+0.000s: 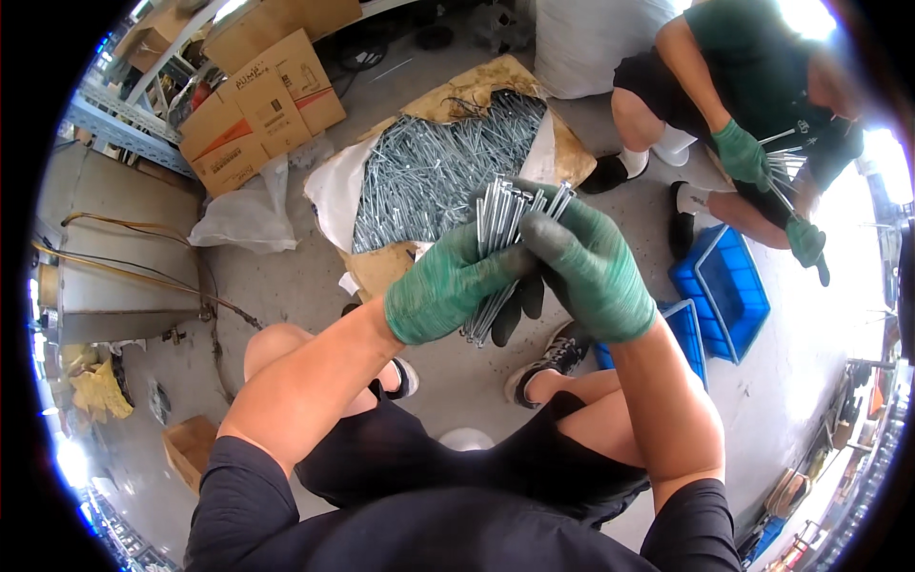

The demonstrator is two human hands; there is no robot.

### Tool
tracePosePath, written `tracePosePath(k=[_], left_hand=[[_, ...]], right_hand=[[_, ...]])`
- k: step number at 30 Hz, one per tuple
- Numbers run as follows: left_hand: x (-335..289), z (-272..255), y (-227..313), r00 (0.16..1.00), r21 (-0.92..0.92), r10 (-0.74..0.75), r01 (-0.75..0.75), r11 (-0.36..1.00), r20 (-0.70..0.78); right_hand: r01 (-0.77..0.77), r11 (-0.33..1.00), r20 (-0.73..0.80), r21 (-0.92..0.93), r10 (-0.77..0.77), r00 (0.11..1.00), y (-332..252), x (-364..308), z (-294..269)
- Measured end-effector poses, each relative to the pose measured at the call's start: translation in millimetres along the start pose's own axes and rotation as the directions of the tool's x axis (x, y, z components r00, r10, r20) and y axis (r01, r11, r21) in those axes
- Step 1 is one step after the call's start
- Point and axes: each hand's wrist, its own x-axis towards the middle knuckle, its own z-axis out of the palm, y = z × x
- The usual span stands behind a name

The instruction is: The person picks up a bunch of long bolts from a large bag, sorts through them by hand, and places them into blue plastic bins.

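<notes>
Both my hands, in green gloves with dark palms and fingertips, grip a bundle of long silvery bolts (pixel 499 221) in front of me. The bolts stand roughly upright and lean a little, most heads at the top, shanks showing below. My left hand (pixel 448 286) wraps the bundle from the left, its thumb across the shanks. My right hand (pixel 596 267) closes on it from the right, thumb pressed toward the bolts; some of its fingers are hidden behind. Just beyond my hands, a large heap of similar bolts (pixel 419 176) lies in an opened sack (pixel 335 205) on flattened cardboard (pixel 570 153).
A co-worker (pixel 753 105) in green gloves crouches at the right, holding several bolts. Blue plastic crates (pixel 729 291) sit between us. Cardboard boxes (pixel 262 119) and a clear plastic bag (pixel 250 214) lie far left, near a metal cabinet (pixel 129 248) with cables. A white sack (pixel 596 43) stands behind.
</notes>
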Motion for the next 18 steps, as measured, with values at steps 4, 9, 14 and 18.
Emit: tracePosePath(k=[4,9,14,18], left_hand=[[1.8,3.6,-0.2,1.000,0.008,-0.025,0.025,1.000,-0.002],[3.5,1.6,-3.3,0.999,0.035,-0.043,0.042,0.999,0.022],[1.6,7.8,7.1,0.998,0.137,-0.057,0.060,0.989,-0.022],[2.4,5.2,7.9,0.997,0.133,-0.076,0.072,0.989,0.032]], right_hand=[[0.060,0.993,-0.078,0.103,-0.052,0.996,-0.5,3.2,-3.0],[0.186,0.976,-0.103,0.116,-0.174,0.979,-2.9,10.4,-9.1],[0.375,0.841,-0.275,0.389,-0.283,0.919,-25.8,12.6,-48.2],[0.202,0.957,-0.196,-0.208,-0.244,0.950,-43.6,5.9,-44.8]])
